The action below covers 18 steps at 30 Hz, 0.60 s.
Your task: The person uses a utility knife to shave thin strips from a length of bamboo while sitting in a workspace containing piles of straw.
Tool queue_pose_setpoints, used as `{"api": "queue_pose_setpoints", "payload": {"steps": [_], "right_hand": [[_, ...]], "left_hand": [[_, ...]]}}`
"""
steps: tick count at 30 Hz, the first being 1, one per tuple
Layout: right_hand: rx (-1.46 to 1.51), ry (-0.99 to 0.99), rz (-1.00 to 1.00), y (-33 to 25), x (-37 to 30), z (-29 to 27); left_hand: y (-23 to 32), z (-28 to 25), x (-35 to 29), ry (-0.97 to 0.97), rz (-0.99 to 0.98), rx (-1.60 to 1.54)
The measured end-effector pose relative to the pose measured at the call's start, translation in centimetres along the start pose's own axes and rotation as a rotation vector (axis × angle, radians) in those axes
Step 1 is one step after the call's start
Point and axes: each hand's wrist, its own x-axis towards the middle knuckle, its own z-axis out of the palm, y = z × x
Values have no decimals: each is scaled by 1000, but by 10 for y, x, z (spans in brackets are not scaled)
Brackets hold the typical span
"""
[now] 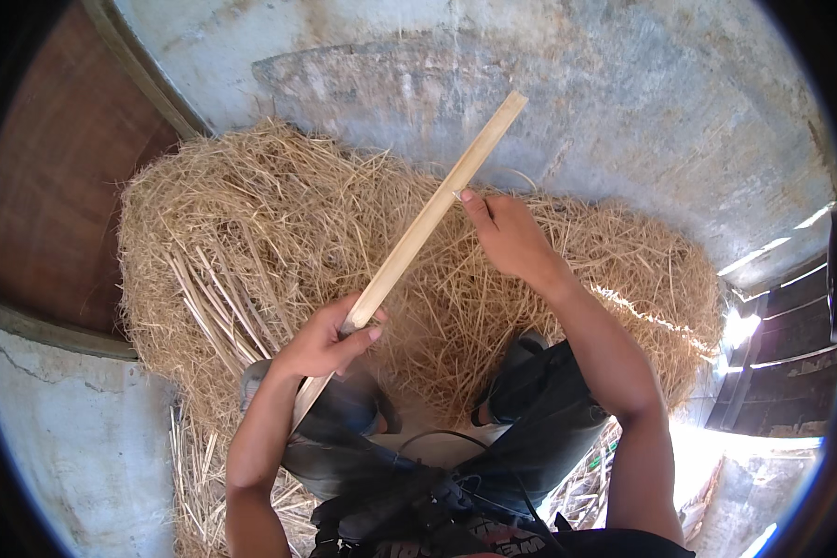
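A long, pale split-bamboo strip (423, 226) slants from my lap up toward the wall, its far end higher and to the right. My left hand (324, 342) is closed round its lower part, with the thumb across the top; the near end rests against my left thigh. Farther up, my right hand (511, 234) is at the strip's right edge. Its thumb points at the edge, and a small pale bit shows at the tip. The curled fingers of that hand are mostly hidden, so what they hold cannot be made out.
Dry straw (279, 195) is heaped before me and around my feet. Thin cut sticks (219, 302) lie on it at the left. Behind rises a stained grey wall (623, 112). A brown panel (70, 177) stands left, and dark slats (790, 353) with bright gaps are at right.
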Motion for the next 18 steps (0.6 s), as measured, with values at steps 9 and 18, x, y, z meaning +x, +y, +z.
{"api": "queue_pose_setpoints", "payload": {"steps": [9,18], "right_hand": [[20,-335,-177,-5,-18,9],[197,69,-100,24,21,-10]], "left_hand": [[1,-3,6,183,-26,197],[3,-2,11,126,-2,115]]}}
